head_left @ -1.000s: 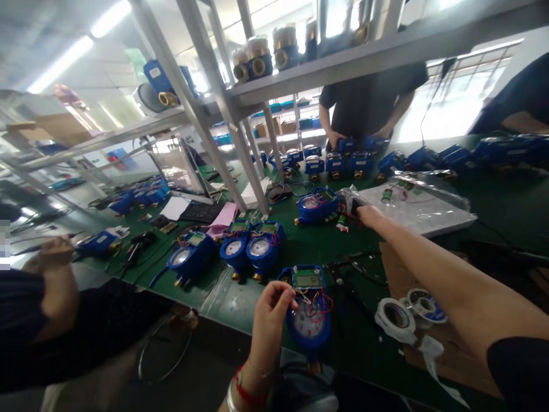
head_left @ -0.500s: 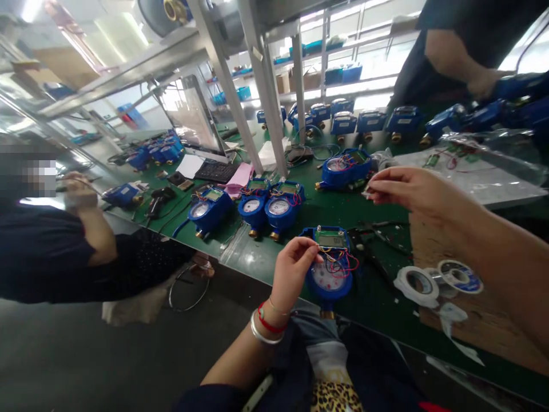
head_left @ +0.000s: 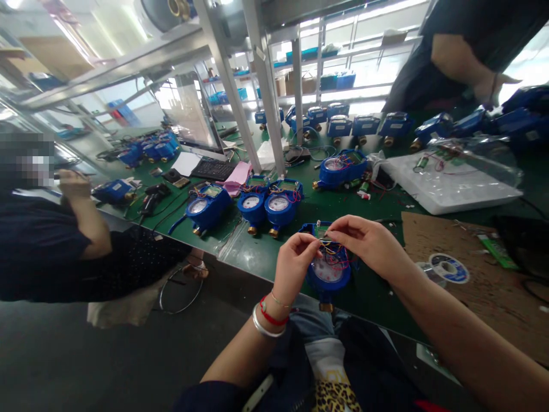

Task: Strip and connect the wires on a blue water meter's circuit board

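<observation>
A blue water meter (head_left: 329, 281) with a round dial and a brass fitting lies at the bench's near edge in front of me. Thin coloured wires (head_left: 337, 260) loop out of its top over the dial. My left hand (head_left: 294, 263) is closed in a pinch on the wire ends at the meter's upper left. From the right, my right hand (head_left: 371, 243) reaches across with thumb and forefinger pressed together beside the left fingertips. Whatever it grips is too small to name. Both hands partly cover the meter's display.
Several more meters (head_left: 281, 206) stand on the green bench to the left and back. A white foam tray (head_left: 454, 189) and a cardboard sheet (head_left: 472, 286) with a solder spool (head_left: 448, 268) lie right. Metal posts (head_left: 268, 86) rise ahead. Two other people are nearby.
My right hand has come left and down from the back of the bench to the wires beside my left hand. My left hand keeps its pinch over the meter.
</observation>
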Motion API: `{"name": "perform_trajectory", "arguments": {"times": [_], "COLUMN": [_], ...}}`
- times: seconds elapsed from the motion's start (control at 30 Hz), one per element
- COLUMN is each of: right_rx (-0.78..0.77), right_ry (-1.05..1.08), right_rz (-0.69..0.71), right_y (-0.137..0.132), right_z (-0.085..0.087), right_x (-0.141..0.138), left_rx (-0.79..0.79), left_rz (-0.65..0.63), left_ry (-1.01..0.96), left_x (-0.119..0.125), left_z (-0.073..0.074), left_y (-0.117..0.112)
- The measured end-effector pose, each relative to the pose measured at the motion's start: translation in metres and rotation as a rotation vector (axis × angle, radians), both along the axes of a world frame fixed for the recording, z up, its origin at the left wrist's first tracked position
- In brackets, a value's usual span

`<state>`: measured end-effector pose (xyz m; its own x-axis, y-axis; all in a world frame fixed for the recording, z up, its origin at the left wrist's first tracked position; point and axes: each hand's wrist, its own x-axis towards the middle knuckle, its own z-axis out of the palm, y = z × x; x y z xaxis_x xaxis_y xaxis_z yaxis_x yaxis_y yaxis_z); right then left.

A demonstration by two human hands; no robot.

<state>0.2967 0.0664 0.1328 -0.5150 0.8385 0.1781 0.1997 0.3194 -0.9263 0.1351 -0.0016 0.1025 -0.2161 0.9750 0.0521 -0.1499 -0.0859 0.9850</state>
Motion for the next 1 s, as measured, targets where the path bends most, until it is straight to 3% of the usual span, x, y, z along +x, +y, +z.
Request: {"name": "perform_trajectory", "arguments": {"times": [0.57,1.0], "right_rx": [-0.012,0.109], "right_ry": [-0.010,-0.118], "right_rz": [-0.034,-0.009], "right_y": [-0.0026,-0.0017], "right_z": [0.0014,-0.0024], "right_x": [-0.0037,-0.0068], "left_rx": [-0.038,0.010], "left_rz": [0.026,-0.025], "left_ry": [-0.001,0.009], "left_x": [0.0012,0.0028], "left_z": [0.0027,0.0013], "left_y": [0.0007,-0.0010]}}
